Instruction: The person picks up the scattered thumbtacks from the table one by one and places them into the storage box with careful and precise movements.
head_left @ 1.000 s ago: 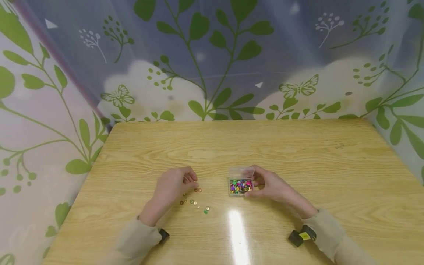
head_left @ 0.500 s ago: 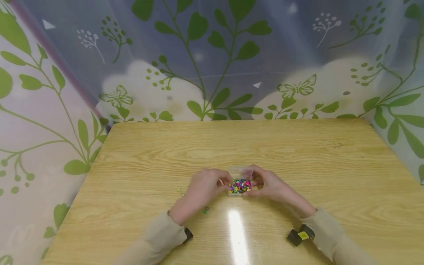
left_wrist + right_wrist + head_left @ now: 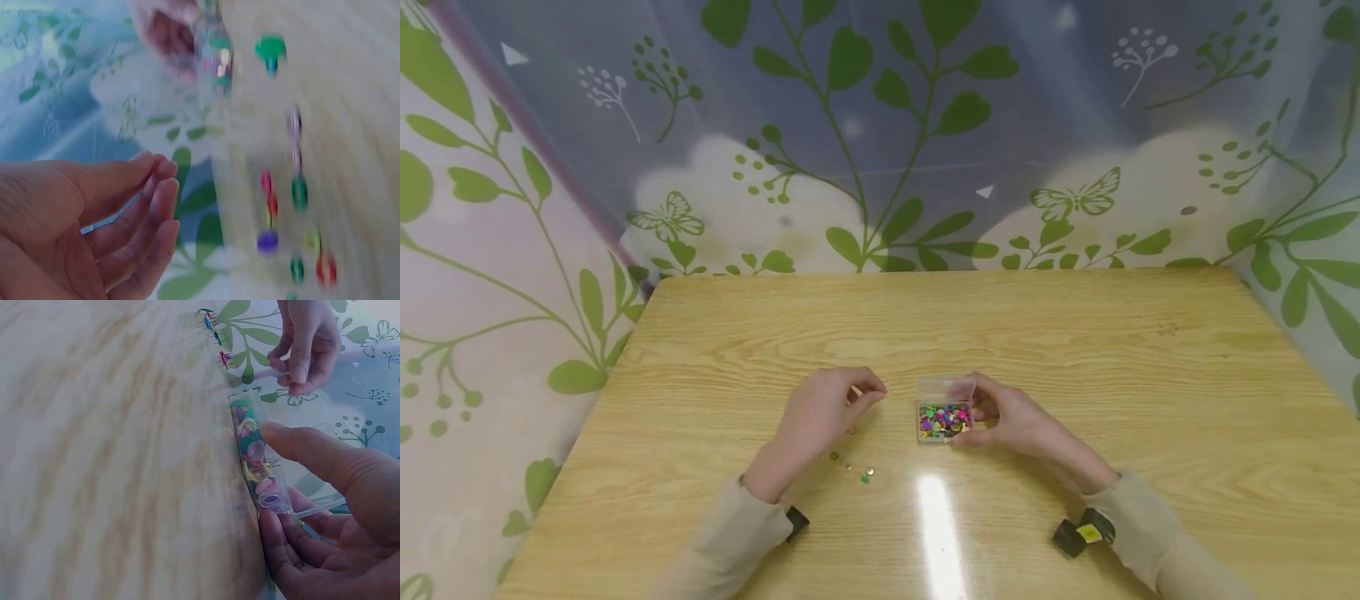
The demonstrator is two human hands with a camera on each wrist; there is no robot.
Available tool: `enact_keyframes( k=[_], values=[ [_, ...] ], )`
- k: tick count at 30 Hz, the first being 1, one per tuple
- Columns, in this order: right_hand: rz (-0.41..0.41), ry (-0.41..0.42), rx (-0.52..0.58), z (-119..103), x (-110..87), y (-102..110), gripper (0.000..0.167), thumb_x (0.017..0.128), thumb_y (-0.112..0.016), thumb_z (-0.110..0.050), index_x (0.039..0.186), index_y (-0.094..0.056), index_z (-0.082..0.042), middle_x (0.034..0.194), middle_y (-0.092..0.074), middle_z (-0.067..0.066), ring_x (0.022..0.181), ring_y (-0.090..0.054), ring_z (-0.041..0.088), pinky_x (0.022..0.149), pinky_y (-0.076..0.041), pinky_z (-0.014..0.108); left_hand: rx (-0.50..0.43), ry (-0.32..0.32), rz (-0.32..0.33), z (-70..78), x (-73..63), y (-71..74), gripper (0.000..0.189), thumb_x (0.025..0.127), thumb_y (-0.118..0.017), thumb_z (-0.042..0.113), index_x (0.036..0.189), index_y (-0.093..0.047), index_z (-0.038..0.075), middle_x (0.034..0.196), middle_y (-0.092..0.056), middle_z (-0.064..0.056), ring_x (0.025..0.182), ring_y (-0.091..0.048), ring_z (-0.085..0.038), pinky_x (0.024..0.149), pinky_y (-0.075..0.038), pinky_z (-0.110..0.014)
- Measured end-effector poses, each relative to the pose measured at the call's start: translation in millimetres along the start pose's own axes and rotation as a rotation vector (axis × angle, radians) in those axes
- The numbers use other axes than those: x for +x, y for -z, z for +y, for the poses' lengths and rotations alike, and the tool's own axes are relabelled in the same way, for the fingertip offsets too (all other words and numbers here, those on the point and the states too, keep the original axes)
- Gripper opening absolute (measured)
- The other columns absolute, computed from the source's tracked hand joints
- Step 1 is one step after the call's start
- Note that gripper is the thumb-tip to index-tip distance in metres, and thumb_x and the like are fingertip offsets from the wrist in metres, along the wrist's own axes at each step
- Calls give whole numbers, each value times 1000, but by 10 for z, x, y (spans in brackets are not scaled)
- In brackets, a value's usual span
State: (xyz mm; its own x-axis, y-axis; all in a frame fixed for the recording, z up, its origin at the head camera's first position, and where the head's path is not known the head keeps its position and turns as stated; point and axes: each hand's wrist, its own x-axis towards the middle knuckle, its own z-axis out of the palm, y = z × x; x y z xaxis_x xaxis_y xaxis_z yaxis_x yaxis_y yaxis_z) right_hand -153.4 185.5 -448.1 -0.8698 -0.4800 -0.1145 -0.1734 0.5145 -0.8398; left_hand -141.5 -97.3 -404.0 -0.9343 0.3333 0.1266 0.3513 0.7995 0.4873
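Observation:
Colourful thumbtacks fill a small clear plastic box (image 3: 945, 440), whose hinged lid (image 3: 942, 388) stands raised. My right hand (image 3: 1017, 421) grips the box by its right side, thumb at the front and fingers behind. To the left of the box, my left hand (image 3: 822, 410) hovers over the table, thumb tip close against the index finger. In the left wrist view nothing shows between those fingertips, and the other fingers curve loosely. Several loose thumbtacks lie under and near that hand, among them a green tack (image 3: 270, 49) and a purple tack (image 3: 267, 242); the forearm hides some.
The wooden table (image 3: 1075, 333) reaches back to a curtain (image 3: 925, 150) printed with leaves. Black wrist devices (image 3: 1070, 539) sit at both cuffs. A bright reflection lies on the table in front of the box.
My left hand went from the loose tacks rightward to the box's left edge, then drew back left to between the two. The right hand and box stayed in place.

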Motion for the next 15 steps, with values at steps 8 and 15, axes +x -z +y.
enact_keyframes(
  k=[8, 15],
  values=[
    [-5, 8, -4, -1, -7, 9, 63, 80, -87, -18, 133, -55, -3, 111, -59, 11, 95, -61, 19, 92, -55, 39, 50, 116, -42, -341, -138, 218, 6, 91, -77, 19, 96, -76, 17, 90, -75, 5, 76, -67, -12, 62, -52, -29],
    [-5, 8, 11, -1, 1, 5, 63, 80, -87, -17, 132, -55, -3, 112, -59, 12, 94, -61, 19, 91, -55, 37, 85, 172, -69, -540, -286, 263, 9, 87, -80, 16, 83, -73, 18, 78, -70, 5, 70, -59, -10, 64, -50, -30]
  ],
)
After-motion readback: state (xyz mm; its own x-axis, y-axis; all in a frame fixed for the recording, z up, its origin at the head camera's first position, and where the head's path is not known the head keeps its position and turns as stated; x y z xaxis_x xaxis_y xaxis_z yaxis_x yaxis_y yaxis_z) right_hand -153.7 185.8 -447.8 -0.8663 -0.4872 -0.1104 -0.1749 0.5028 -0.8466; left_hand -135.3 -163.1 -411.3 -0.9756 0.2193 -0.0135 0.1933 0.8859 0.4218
